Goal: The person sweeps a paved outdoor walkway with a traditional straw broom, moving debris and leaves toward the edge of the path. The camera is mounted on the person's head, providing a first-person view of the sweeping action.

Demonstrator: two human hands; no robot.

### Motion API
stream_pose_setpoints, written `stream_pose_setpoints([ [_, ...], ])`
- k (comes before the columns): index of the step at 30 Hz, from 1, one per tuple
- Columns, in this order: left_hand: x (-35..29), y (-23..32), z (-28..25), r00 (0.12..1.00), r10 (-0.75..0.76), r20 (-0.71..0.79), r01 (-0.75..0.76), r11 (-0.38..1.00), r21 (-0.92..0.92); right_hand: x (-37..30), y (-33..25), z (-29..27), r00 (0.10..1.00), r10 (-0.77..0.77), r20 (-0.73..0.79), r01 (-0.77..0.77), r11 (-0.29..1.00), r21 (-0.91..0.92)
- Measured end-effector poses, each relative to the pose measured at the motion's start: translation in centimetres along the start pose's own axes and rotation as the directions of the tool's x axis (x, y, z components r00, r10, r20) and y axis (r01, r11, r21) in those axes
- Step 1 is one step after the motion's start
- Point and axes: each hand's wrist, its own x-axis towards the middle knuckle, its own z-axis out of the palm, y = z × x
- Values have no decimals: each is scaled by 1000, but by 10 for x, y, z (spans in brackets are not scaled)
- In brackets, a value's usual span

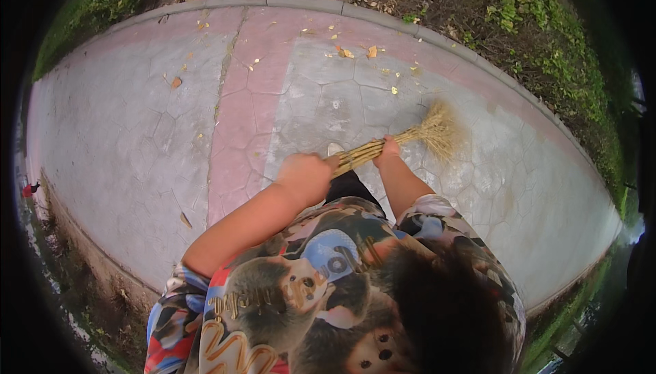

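Observation:
A straw broom (361,156) lies across the front of my body, tilted up toward the right. Its handle is a bundle of thin yellow stalks, and the bristles fan out at the right end, slightly blurred. Near the handle's left end, my left hand (305,177) is closed around it. Farther along, just short of the bristles, my right hand (388,152) grips the handle from below. The broom is above the paving; whether the bristles touch the ground I cannot tell. Fallen leaves (346,52) are scattered on the pavement ahead.
Grey stone-patterned pavement (321,104) with pink bands (246,104) surrounds me. A concrete curb (304,3) arcs along the far side, with soil and green shrubs (509,15) behind it. One brown leaf (176,82) lies to the left. My shoe tip (334,148) shows below the broom.

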Motion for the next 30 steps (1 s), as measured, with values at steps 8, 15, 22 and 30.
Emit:
stream_pose_setpoints([
  [8,-170,-65,-10,718,-690,-86,680,723,-125,-52,271,196,997,-4,80,58,718,-694],
  [15,-241,-72,19,236,-955,-179,776,296,-557,-185,417,298,828,298,475,437,187,-880],
  [22,-348,-106,-7,227,-973,41,479,74,-875,-265,386,293,772,512,377,156,422,-893],
  [30,-227,-207,-98,851,-516,-98,380,733,-565,-160,204,236,917,260,302,-37,811,-584],
])
